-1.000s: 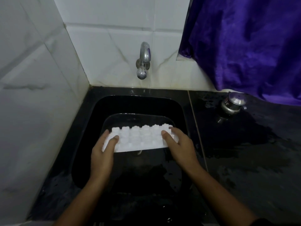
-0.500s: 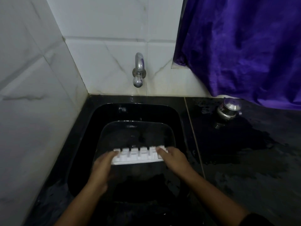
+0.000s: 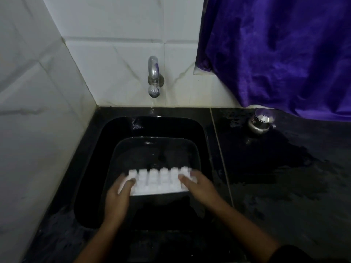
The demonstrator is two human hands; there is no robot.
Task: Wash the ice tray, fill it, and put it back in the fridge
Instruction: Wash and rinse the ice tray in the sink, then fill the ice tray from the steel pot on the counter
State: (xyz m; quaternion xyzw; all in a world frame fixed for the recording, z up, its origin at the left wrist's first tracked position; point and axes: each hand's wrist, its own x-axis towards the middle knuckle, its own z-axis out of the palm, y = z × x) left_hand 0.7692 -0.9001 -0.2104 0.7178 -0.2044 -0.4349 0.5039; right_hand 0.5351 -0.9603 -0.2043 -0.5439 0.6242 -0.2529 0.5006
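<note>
A white ice tray [image 3: 157, 182] hangs bottom-up over the black sink [image 3: 121, 130], its moulded cell backs facing me. My left hand [image 3: 119, 194] grips its left end and my right hand [image 3: 199, 185] grips its right end. Both hands and the tray are motion-blurred. The tray sits low, over the near part of the sink's inner basin. A chrome tap [image 3: 154, 80] juts from the tiled back wall above the sink; no stream of water shows from it.
White tiled walls close in at the left and back. A dark, wet counter [image 3: 284, 177] spreads to the right. On it stands a small steel lidded pot [image 3: 263, 120]. A purple cloth [image 3: 284, 54] hangs over the upper right.
The tray dropped lower and closer to me between the first two frames, tilting edge-on, and has now tipped back so its cell backs show again. Both hands stayed on its ends.
</note>
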